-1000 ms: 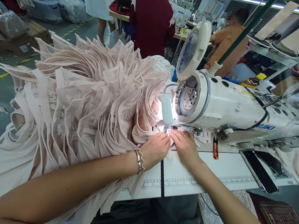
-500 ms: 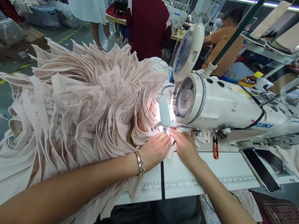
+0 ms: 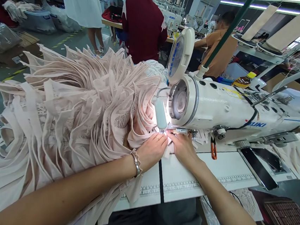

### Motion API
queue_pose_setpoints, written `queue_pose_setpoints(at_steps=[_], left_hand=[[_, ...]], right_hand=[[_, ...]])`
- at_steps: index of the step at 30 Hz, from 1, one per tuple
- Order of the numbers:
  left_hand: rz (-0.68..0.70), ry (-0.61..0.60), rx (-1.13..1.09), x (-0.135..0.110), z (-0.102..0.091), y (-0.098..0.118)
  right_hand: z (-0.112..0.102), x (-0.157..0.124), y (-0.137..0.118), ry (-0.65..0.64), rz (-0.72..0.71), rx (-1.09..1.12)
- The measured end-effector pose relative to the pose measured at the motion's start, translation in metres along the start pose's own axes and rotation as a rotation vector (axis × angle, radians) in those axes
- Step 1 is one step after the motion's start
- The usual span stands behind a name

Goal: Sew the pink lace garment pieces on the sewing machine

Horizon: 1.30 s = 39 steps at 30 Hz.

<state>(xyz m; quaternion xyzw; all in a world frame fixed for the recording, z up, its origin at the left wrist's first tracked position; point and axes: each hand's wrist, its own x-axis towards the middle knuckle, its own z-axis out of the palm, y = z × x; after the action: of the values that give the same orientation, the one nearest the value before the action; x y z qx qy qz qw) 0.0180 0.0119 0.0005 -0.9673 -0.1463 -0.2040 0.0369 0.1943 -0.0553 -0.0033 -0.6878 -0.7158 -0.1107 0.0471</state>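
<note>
My left hand [image 3: 153, 148], with a ring and a bracelet, is at the sewing machine's needle area, its fingers pressed together on a piece of pale pink fabric [image 3: 167, 151]. Close beside it, my right hand [image 3: 183, 149] grips the same piece from the other side, thumb towards the left fingertips. The fingertips and the fabric's edge are partly hidden in the lamp's glare. Over them stands the white sewing machine [image 3: 212, 103], a small pale green lamp [image 3: 161, 114] hanging by its head. A large heap of pale pink garments [image 3: 86, 111] lies left of the machine.
Orange-handled thread snips [image 3: 213, 149] lie right of my right hand. Farther right is a dark phone [image 3: 258, 167]. A ruler strip [image 3: 183, 187] runs along the table's front edge. Behind the machine, a person in dark red [image 3: 144, 26] sits at another table.
The whole view has shifted slightly, so most things appear a little farther left. Both hands keep to the same spot at the needle, with the left fingers a little flatter.
</note>
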Motion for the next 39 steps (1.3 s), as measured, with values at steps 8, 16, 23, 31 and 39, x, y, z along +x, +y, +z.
queue_pose_setpoints(at_steps=[8,16,23,31,39], left_hand=[[-0.005,-0.015,-0.01,-0.001,-0.002,-0.002],[-0.007,0.003,0.013,-0.002,0.003,-0.003],[-0.008,0.0,0.094,-0.001,-0.003,-0.014],[-0.004,-0.077,-0.074,-0.003,-0.014,-0.039],[0.044,-0.08,-0.016,0.001,-0.006,-0.035]], right_hand=[[-0.005,0.003,-0.002,-0.07,0.028,0.029],[0.0,0.004,-0.002,-0.045,0.015,0.021],[0.006,0.002,0.001,0.096,0.048,0.227],[0.006,-0.006,0.004,0.167,-0.001,0.422],[0.001,-0.007,0.008,0.116,-0.09,0.373]])
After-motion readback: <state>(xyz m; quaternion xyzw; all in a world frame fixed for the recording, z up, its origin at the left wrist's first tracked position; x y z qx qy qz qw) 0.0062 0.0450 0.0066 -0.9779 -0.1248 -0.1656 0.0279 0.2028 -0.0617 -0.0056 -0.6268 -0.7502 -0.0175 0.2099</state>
